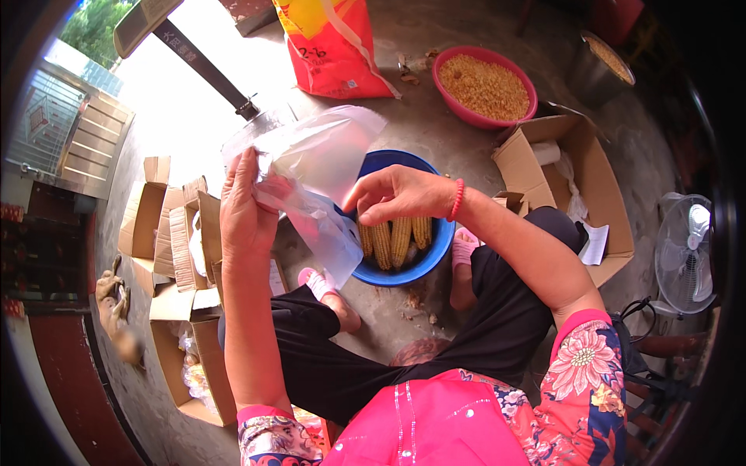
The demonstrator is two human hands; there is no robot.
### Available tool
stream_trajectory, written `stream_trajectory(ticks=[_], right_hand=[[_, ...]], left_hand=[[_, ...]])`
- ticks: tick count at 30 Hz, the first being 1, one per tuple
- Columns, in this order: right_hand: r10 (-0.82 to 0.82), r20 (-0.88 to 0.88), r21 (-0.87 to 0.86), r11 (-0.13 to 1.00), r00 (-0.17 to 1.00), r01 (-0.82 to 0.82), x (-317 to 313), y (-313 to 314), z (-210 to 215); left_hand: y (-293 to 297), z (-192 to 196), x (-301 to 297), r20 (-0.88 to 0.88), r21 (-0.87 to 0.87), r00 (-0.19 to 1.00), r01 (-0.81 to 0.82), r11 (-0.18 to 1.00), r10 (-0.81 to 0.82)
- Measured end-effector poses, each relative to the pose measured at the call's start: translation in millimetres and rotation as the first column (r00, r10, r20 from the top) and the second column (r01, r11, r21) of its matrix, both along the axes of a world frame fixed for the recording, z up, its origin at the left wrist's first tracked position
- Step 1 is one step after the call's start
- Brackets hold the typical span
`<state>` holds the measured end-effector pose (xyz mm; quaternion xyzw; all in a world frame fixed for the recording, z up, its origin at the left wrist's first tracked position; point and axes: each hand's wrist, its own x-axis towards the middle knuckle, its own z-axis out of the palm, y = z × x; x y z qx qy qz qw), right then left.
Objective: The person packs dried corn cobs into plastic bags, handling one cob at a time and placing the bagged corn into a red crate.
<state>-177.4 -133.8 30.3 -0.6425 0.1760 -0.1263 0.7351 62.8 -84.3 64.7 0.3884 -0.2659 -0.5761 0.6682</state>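
Observation:
My left hand (250, 206) is closed on a clear plastic bag (330, 151), its thumb pointing up. The bag spreads to the right and hangs down in front of a blue basin (431, 273). My right hand (400, 193) is above the basin with fingers loosely bent and apart, its fingertips beside the bag's edge. Whether they touch the film is hard to tell. A red beaded bracelet circles that wrist. Under the right hand, several ears of yellow corn (400, 241) lie side by side in the basin, partly covered by the hand and bag.
Beyond the basin stand a red and yellow sack (334, 54), a platform scale (202, 66) and a pink basin (535, 101) of loose kernels. A metal bucket (602, 66) is at far right. Cardboard boxes (614, 202) flank me; a fan (684, 252) and an animal (115, 303) lie further out.

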Motion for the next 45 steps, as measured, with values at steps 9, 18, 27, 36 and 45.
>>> stream_trajectory(ticks=[9, 18, 27, 36, 45], right_hand=[[-0.219, -0.051, -0.428, 0.886, 0.974, 0.177, -14.7, -14.2, 9.5], [-0.194, 0.291, -0.018, 0.978, 0.937, 0.208, -1.7, -4.2, 2.5], [-0.486, 0.429, 0.279, 0.873, 0.761, 0.4, -18.3, -24.8, 15.3], [-0.833, 0.317, -0.041, 0.465, 0.453, 0.884, -47.3, -49.7, 23.1], [0.019, -0.199, -0.125, 0.991, 0.98, -0.045, -20.9, -7.3, -1.2]], left_hand=[[6.3, -4.6, -5.0, 0.01, 0.057, 0.998, 0.068, 0.996, -0.069], [1.9, -2.8, -11.9, -0.003, 0.14, 1.0, 0.011, 0.99, -0.011], [15.0, -5.5, -50.8, 0.123, 0.033, 0.899, 0.419, 0.907, -0.42], [8.3, -13.9, -39.2, 0.261, 0.116, 0.954, 0.119, 0.986, -0.145], [1.7, -8.8, -43.6, 0.24, 0.036, 0.966, -0.109, 0.993, 0.097]])
